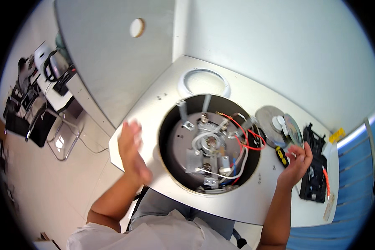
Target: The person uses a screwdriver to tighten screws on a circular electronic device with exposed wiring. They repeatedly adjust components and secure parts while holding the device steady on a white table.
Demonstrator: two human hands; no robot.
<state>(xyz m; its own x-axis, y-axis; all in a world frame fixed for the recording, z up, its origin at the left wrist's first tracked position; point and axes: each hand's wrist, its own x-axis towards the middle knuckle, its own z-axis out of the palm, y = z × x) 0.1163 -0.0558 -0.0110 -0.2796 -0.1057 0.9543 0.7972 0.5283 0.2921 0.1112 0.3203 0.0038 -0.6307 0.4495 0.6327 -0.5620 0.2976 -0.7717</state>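
We see a round metal housing (pixel 168 139), dark on its inner wall, which stands on the white bench (pixel 241 204), close to the near edge. Its upper side is uncovered, so inside it we can see upright brackets (pixel 182 110), red wires (pixel 252 147), a white wire (pixel 221 175) and a round part in the middle. Our left hand (pixel 131 152) is in the air by the left corner of the bench, apart from the housing; its grip is wide, and the fingers are blurred. Our right hand (pixel 295 166) is above the right part, between the housing and a black tool case (pixel 313 183); its grip is rather wide, with fingers loosely bent. Just beside these fingers lies a yellow-and-black tool handle (pixel 281 157). Behind it, toward the far right edge, a grey disc (pixel 267 121) lies next to a clear disc (pixel 294 128). A white ring (pixel 182 86) lies near the far corner. Small screws (pixel 259 179) are scattered to the right of the housing.
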